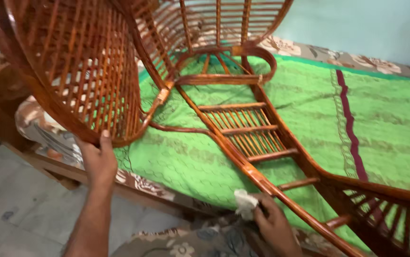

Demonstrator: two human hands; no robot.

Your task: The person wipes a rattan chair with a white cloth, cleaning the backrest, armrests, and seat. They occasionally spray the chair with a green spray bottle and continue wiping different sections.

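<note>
Both hands work: left hand (99, 162) grips cane chair (91, 71), right hand (274, 223) pinches cloth (245, 203).

Green bedcover (385, 123) with maroon stripe (350, 123), floral mattress edge (309, 50), pale blue wall (357, 24), grey tiled floor (5, 209).

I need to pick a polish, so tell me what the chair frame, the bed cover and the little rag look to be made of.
Chair frame: looks like cane or rattan, glossy reddish-brown varnish; bent poles and thin slats shine.
Bed cover: woven fabric, matt green with a maroon stripe; it creases softly.
Rag in the right hand: crumpled white cloth or tissue, cannot tell which.
</note>
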